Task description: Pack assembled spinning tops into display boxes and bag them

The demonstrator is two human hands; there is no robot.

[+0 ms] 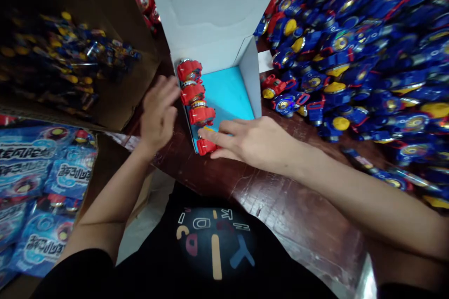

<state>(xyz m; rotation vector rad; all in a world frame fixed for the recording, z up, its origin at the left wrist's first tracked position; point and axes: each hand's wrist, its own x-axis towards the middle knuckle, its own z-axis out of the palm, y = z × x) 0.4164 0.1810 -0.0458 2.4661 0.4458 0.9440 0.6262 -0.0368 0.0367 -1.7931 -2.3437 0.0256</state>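
Observation:
A white open box with a light blue bottom (228,91) lies in front of me. Along its left wall runs a row of red plastic toys (202,115) with silver and gold round parts. My right hand (250,142) has its fingers closed on the nearest red toy (206,146), at the front end of the row; the fingertips partly cover it. My left hand (157,114) is just outside the box's left side, slightly blurred. Its fingers are stretched out and nothing is in it.
A big pile of blue toys (336,65) with yellow and red parts covers the right side. At left stands a cardboard box (140,74) of small yellow and blue pieces. Below it are blue printed packets (42,238). More red toys (143,0) lie behind the white box.

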